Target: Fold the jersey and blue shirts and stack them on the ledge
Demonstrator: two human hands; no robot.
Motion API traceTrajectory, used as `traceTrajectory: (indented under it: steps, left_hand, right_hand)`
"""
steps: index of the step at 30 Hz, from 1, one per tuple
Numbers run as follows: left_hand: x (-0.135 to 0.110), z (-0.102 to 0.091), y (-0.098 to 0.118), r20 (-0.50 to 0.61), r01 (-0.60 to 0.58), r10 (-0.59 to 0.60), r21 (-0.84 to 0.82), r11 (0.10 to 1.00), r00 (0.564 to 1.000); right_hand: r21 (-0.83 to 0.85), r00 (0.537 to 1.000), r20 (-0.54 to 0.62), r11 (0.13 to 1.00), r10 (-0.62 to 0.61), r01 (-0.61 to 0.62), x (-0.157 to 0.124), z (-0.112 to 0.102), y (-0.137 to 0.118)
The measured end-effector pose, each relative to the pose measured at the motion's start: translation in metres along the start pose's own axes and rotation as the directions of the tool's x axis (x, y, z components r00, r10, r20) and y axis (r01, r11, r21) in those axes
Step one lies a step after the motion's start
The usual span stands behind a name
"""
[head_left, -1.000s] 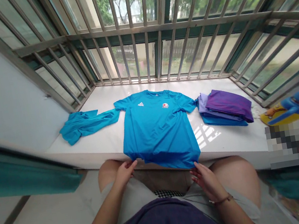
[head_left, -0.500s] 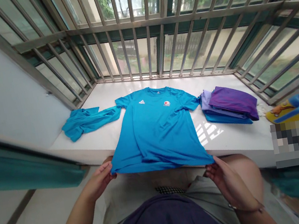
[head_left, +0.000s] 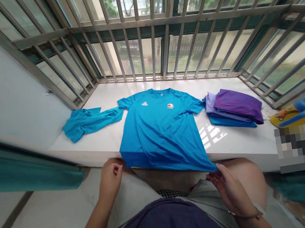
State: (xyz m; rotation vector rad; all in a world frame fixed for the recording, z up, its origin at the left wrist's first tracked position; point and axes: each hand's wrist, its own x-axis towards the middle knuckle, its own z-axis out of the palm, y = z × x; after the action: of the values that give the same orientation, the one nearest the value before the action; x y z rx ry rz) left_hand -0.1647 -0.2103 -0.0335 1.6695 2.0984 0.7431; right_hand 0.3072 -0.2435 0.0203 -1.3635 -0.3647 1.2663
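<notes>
Shirt (head_left: 161, 132) spread on sill (head_left: 242, 140), hem (head_left: 172, 164) overhanging. Right hand (head_left: 228, 183) pinching hem corner. Left hand (head_left: 110, 180) loosely curled beside hem, seemingly empty. Folded pile (head_left: 238, 104) near shirt.

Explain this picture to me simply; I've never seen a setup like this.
There is no machine here: these are a person's bare hands, seen from a camera worn on the head, looking forward and down. On the white ledge lies a blue shirt, spread out. The right hand pinches one lower corner; the left hand is beside the other, seemingly holding nothing. Left of the shirt lies a rumpled blue cloth; right of it, folded clothes, then a yellow and blue bottle.
</notes>
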Motion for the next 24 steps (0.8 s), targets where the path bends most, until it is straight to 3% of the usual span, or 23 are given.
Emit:
traceTrajectory:
  steps: [3,5,9,12,15,18,22,24]
  left_hand:
    - [-0.010,0.020,0.014,-0.002,-0.282,0.284,0.106,0.954,0.959]
    - [-0.016,0.036,0.022,0.039,-0.366,0.366,0.205,0.908,0.930]
    - [-0.019,0.066,0.032,0.066,-0.305,0.311,0.459,0.835,0.948]
    - [-0.015,0.076,0.033,0.043,-0.235,0.253,0.548,0.803,0.966]
    - [-0.011,0.078,0.029,0.011,-0.261,0.299,0.524,0.811,0.954]
    - [-0.008,0.072,0.019,0.015,-0.399,0.438,0.439,0.805,0.899]
    - [-0.007,0.054,0.002,-0.011,-0.573,0.597,0.265,0.776,0.802]
    - [-0.008,0.039,-0.004,-0.073,-0.585,0.604,0.179,0.791,0.794]
  right_hand:
    - [0.065,0.999,0.002,0.997,0.034,-0.034,-0.003,0.005,0.001]
    - [0.102,0.998,0.013,0.993,0.057,-0.058,-0.004,0.006,-0.001]
    - [0.167,0.992,0.073,0.979,0.103,-0.113,-0.007,0.008,-0.012]
    - [0.220,0.991,0.075,0.968,0.108,-0.122,-0.012,0.011,-0.025]
    - [0.245,0.990,0.070,0.960,0.121,-0.135,-0.017,0.014,-0.037]
    - [0.238,0.993,0.063,0.964,0.105,-0.117,-0.018,0.017,-0.045]
    - [0.221,0.997,0.040,0.973,0.064,-0.071,-0.014,0.018,-0.049]
    - [0.237,0.998,0.003,0.970,0.058,-0.058,-0.011,0.017,-0.049]
